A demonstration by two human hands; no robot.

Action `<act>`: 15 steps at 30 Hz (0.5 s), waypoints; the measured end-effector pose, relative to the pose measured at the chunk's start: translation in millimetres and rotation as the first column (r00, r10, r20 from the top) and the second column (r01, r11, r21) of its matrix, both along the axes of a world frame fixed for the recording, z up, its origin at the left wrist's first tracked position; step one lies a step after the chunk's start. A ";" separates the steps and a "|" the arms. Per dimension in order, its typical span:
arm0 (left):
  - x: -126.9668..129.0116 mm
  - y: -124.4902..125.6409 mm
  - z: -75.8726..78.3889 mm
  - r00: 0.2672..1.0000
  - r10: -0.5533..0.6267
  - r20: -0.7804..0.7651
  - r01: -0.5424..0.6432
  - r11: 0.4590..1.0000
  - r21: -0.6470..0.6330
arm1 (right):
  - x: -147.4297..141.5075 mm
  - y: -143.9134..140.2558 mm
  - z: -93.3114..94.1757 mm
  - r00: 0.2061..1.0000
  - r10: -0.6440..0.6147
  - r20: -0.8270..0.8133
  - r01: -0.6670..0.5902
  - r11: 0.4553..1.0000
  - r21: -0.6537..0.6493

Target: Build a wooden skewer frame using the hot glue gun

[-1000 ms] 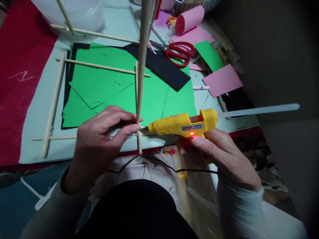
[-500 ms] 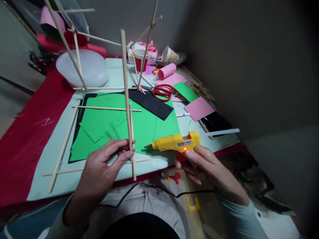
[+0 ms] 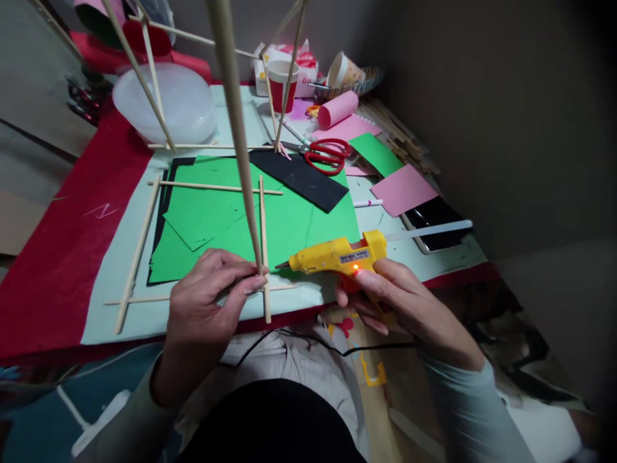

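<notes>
My left hand (image 3: 207,296) pinches the lower end of an upright wooden stick (image 3: 237,128) between thumb and fingers. That end stands at the near right corner of a square frame of wooden sticks (image 3: 138,257), where two sticks cross. In my right hand (image 3: 400,299) is a yellow hot glue gun (image 3: 337,254), its light glowing orange. Its metal nozzle points left, very close to the foot of the upright stick; whether they touch I cannot tell. A clear glue stick (image 3: 429,229) juts from the gun's back. The frame lies partly over a green sheet (image 3: 212,218).
Behind stands another stick structure (image 3: 159,146). Red-handled scissors (image 3: 328,156) lie on a black strip (image 3: 301,180). Farther back are a red cup (image 3: 282,90), rolled pink paper (image 3: 337,109) and clear plastic lids (image 3: 164,103). A phone (image 3: 441,222) lies right; the gun's black cord (image 3: 371,348) hangs over my lap.
The upright stick's foot has come down to the frame's corner, and its top now leans closer to me. The glue gun's nozzle has moved closer to that foot. My view has shifted slightly.
</notes>
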State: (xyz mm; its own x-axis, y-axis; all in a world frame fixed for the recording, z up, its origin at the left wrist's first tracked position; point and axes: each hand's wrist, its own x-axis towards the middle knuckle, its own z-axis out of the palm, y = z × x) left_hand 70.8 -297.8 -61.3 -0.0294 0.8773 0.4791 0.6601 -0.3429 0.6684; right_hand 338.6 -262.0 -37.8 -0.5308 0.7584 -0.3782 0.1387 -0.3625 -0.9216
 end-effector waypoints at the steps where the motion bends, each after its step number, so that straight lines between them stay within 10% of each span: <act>1: 2.6 -2.3 -0.5 0.999 0.024 -0.031 -0.024 1.000 0.020 | -1.6 1.5 0.8 1.000 0.007 0.002 -0.007 1.000 -0.001; 15: 21.6 -17.0 -8.0 0.984 0.100 -0.148 -0.079 0.987 0.136 | -17.0 28.5 13.0 0.988 0.096 0.119 -0.092 0.995 -0.045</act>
State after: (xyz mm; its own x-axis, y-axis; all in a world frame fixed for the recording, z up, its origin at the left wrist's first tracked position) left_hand 92.3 -314.8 -69.3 -0.0220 0.8048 0.5931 0.7836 -0.3545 0.5102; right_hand 321.6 -233.5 -24.8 -0.5477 0.6905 -0.4724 0.2831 -0.3784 -0.8813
